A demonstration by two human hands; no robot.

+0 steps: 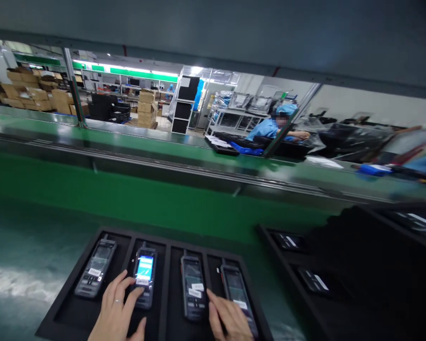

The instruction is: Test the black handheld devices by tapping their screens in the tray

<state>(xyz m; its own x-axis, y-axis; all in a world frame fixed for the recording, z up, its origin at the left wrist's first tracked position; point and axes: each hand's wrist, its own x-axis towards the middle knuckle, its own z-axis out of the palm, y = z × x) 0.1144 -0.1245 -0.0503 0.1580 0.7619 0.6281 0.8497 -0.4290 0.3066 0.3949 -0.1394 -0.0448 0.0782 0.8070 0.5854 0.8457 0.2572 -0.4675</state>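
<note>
Handsets lie side by side in a black tray (74, 303) on the green worktop (39, 246), each in its own long slot, seen from the head camera. There are four: the first handset (95, 268) at the left with a dark screen, the lit handset (144, 277) next to it with a bright blue screen, the third handset (192, 287) and the fourth handset (238, 298), both dark and carrying small white labels.

The left hand (119, 315) rests on the tray with its fingers (122, 284) spread apart, their tips touching the lower end of the lit handset; it is not closed around anything. A ring shows on one finger. The right hand (229, 319) lies flat and open between the third and fourth handsets, fingertips touching the lower edge of the third and the side of the fourth, gripping neither.

To the right stands a second black tray (270, 237) with more dark devices, partly blurred. Beyond the worktop runs a green conveyor (163, 156). Behind it a person in a blue coat (270, 129) sits at another bench, and stacked cardboard boxes (35, 94) fill the far left.
</note>
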